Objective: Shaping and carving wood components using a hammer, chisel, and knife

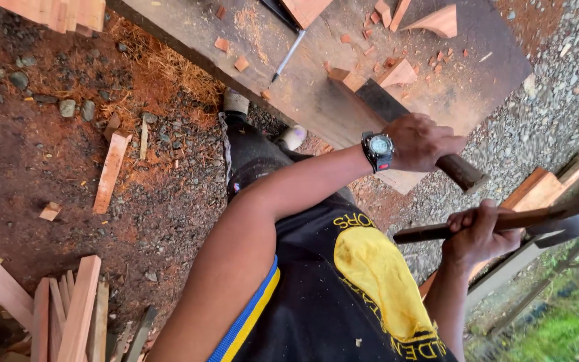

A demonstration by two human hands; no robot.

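Observation:
My left hand (pixel 418 142), with a wristwatch (pixel 378 150) on the wrist, is closed around the dark wooden handle (pixel 462 173) of a tool. Its flat dark blade (pixel 382 100) rests against a small reddish wood block (pixel 347 78) on a big weathered slab (pixel 303 87). Lower right, my right hand (pixel 478 236) grips the brown handle (pixel 430 232) of a hammer-like tool. Its dark head (pixel 571 216) is blurred and held out to the right, level with the left hand's handle and apart from it.
Wood chips and offcuts (pixel 397 72) litter the slab, and a thin metal rod (pixel 288 56) lies on it. Split reddish boards (pixel 75 315) are stacked at lower left, and one stick (pixel 110 173) lies on the dirt. Gravel (pixel 544 121) and grass (pixel 564 328) are at right.

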